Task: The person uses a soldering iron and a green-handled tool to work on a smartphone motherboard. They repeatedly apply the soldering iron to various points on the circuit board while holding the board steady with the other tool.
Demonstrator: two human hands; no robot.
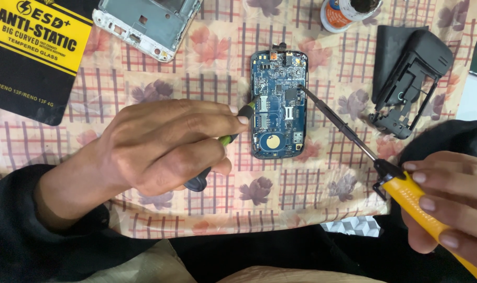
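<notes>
Grip on two screwdrivers (401,186) — tips at circuit board (278,105)

Left hand (160,149) and right hand (448,204) both curl their fingers closed in grips

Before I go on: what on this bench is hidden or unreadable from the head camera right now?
- Green-and-black tool: the left hand covers most of its handle; its tip against the circuit board is too small to make out.
- Yellow-handled tool: handle end cut off by the frame's lower right edge, under the right hand.
- White phone frame and round container: cropped by the top edge.
- Board components: too small to identify.
</notes>
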